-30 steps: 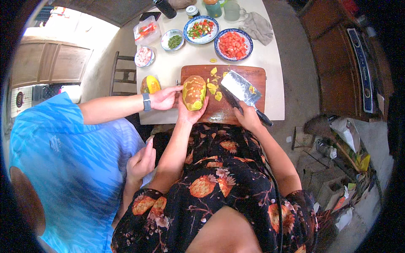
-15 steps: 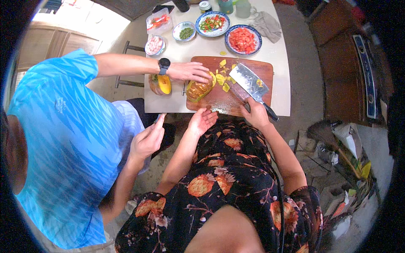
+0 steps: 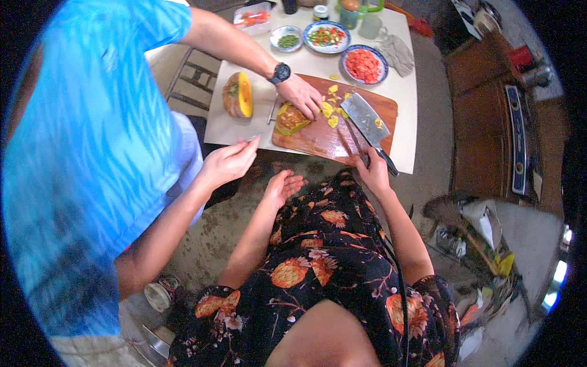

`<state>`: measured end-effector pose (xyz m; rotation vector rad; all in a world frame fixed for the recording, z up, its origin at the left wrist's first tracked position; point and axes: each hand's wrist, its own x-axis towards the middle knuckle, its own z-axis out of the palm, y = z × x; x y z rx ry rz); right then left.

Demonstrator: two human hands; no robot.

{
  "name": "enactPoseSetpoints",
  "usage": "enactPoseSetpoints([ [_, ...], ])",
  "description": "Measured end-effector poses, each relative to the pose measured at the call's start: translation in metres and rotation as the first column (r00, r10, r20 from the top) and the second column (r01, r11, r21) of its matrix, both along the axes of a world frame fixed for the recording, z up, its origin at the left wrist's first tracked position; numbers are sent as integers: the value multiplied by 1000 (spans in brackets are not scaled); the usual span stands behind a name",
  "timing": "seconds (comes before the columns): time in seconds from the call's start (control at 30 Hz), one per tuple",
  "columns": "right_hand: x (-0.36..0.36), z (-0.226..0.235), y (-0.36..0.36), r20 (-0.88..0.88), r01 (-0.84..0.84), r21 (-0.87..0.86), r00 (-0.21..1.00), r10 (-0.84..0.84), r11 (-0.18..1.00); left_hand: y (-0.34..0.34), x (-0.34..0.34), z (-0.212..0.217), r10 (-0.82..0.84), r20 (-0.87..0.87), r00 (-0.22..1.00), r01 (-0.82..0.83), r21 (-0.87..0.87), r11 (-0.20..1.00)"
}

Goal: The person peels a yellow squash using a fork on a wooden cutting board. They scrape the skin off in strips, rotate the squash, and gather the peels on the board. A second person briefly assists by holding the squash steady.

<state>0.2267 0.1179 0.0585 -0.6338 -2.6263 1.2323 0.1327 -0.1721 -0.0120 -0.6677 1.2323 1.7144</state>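
My left hand point(image 3: 283, 187) is held palm up off the table's near edge, fingers apart and nothing in it. My right hand point(image 3: 373, 173) is closed at the near right edge of the wooden cutting board point(image 3: 318, 137), around what looks like the dark handle of a slim knife point(image 3: 353, 139); its blade blends into the board. Right beside it lies a cleaver point(image 3: 365, 116), blade flat on the board with a yellow scrap on it. A partly peeled pumpkin piece point(image 3: 291, 119) sits at the board's left, and yellow peelings point(image 3: 331, 110) lie scattered near the middle.
A co-worker's hand point(image 3: 302, 96) reaches over the board; their other hand point(image 3: 229, 162) pinches something small. Left of the board stands a cut pumpkin point(image 3: 238, 95). Behind are plates of red chunks point(image 3: 363, 65) and chopped peppers point(image 3: 326, 37), a bowl of green bits point(image 3: 286, 39) and a cloth point(image 3: 397, 54).
The co-worker's hand has moved off the pumpkin piece toward the peelings, and their other hand has shifted right and up. My left hand has drawn back from the board. The view has shifted.
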Motion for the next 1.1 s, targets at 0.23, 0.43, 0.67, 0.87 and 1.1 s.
enactPoseSetpoints([
  [0.23, -25, -5, 12, -7, -113, -30, 994, 113, 993, -70, 47, -30, 285, 25, 958, -271, -240, 932],
  [0.43, -24, 12, 33, 50, -204, -69, 977, 208, 976, -58, 82, -40, 407, 84, 910, -385, -201, 901],
  [0.67, -11, 0, 69, -25, -268, -77, 964, 266, 960, 16, 89, -20, 407, 47, 912, -393, -180, 902],
  [0.87, -12, -5, 77, -67, -292, -87, 956, 286, 953, 13, 94, -20, 407, 60, 911, -389, -198, 900],
  [1.1, -17, -3, 73, -105, -273, -81, 959, 265, 958, 5, 86, -22, 446, 63, 893, -429, -186, 884],
])
